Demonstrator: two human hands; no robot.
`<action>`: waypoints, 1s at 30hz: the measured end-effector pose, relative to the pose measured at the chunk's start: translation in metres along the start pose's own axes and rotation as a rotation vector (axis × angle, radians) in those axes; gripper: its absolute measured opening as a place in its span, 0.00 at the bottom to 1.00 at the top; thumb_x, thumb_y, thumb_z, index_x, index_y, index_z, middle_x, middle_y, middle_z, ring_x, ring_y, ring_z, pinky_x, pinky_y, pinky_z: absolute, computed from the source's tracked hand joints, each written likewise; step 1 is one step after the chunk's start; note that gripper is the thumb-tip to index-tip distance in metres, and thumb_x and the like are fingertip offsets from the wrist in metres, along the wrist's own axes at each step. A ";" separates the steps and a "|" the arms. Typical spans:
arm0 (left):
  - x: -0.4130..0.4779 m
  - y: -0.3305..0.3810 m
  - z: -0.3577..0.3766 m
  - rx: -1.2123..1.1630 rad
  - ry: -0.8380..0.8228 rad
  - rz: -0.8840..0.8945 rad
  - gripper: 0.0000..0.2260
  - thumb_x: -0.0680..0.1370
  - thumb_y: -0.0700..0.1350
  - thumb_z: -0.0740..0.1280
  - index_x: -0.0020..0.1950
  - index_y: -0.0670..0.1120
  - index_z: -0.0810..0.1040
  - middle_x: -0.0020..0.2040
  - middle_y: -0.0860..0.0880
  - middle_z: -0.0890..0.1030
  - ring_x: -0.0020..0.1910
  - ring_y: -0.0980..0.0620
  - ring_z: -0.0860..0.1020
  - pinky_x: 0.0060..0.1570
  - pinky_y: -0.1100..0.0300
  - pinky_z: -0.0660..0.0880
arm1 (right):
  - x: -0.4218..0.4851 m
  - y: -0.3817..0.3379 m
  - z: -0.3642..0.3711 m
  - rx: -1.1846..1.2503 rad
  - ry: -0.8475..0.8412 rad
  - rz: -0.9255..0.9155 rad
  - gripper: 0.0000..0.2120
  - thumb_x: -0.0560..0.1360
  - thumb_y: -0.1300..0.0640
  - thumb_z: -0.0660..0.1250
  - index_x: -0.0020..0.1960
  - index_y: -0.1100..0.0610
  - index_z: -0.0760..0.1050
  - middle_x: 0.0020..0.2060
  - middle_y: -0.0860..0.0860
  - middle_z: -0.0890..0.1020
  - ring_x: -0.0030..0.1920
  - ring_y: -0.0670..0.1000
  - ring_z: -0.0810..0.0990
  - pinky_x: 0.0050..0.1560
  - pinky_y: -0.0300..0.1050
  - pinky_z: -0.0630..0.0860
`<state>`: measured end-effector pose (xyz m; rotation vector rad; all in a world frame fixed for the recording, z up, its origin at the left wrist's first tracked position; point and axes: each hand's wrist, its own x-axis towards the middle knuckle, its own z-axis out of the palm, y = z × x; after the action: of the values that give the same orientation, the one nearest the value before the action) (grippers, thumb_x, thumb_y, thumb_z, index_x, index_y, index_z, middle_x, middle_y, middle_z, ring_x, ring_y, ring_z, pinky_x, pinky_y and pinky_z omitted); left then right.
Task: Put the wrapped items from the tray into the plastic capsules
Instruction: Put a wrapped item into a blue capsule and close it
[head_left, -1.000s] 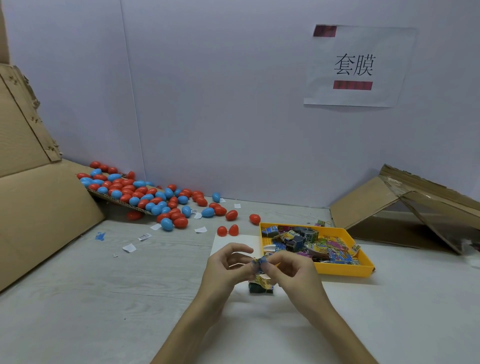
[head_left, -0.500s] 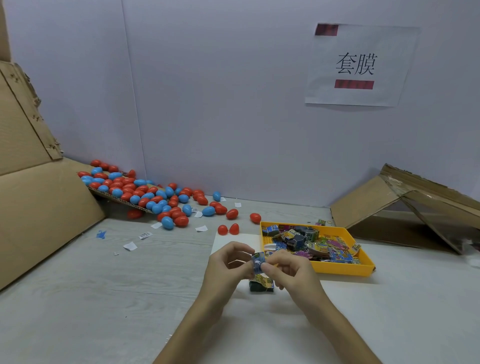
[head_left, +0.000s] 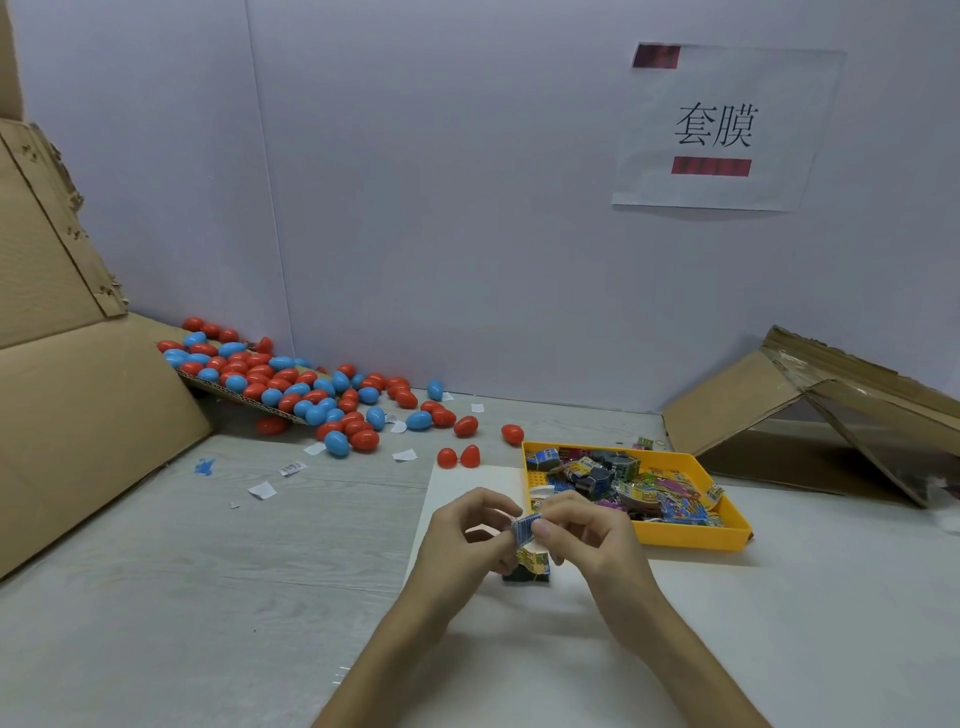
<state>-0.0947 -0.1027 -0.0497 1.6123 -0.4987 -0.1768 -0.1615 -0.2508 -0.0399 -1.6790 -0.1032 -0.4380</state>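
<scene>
Packing workstation: cardboard (head_left: 78, 395), capsule heap (head_left: 291, 379), wall sign (head_left: 722, 130).

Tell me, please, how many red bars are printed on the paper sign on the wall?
2. One red bar sits at the top left of the sign, above the characters; the other lies just below the characters. Nothing covers the sign, so none should be hidden.

Fingers (head_left: 543, 529) hide much of the wrapped item (head_left: 532, 559); its print is too small to read.
</scene>
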 end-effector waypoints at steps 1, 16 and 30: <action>-0.001 0.000 0.000 -0.005 -0.006 0.000 0.05 0.75 0.39 0.72 0.48 0.47 0.81 0.40 0.49 0.83 0.34 0.52 0.82 0.39 0.57 0.82 | 0.000 0.000 0.000 0.001 -0.002 -0.004 0.06 0.75 0.66 0.69 0.42 0.61 0.85 0.38 0.54 0.79 0.37 0.44 0.75 0.38 0.37 0.73; -0.002 0.003 0.001 0.047 0.024 -0.002 0.05 0.76 0.44 0.73 0.48 0.52 0.79 0.39 0.52 0.81 0.32 0.59 0.79 0.34 0.67 0.76 | 0.001 -0.001 0.000 0.086 0.004 0.160 0.08 0.73 0.58 0.70 0.50 0.55 0.86 0.35 0.51 0.82 0.30 0.45 0.72 0.32 0.38 0.72; 0.014 0.010 -0.033 -0.368 0.068 -0.212 0.07 0.76 0.39 0.71 0.53 0.47 0.81 0.44 0.48 0.82 0.42 0.52 0.81 0.40 0.60 0.77 | 0.001 -0.007 -0.004 0.300 -0.030 0.256 0.14 0.67 0.56 0.72 0.50 0.61 0.85 0.38 0.58 0.79 0.34 0.50 0.76 0.34 0.40 0.73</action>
<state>-0.0712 -0.0784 -0.0340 1.3024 -0.2250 -0.3505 -0.1634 -0.2538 -0.0322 -1.3811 0.0244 -0.1930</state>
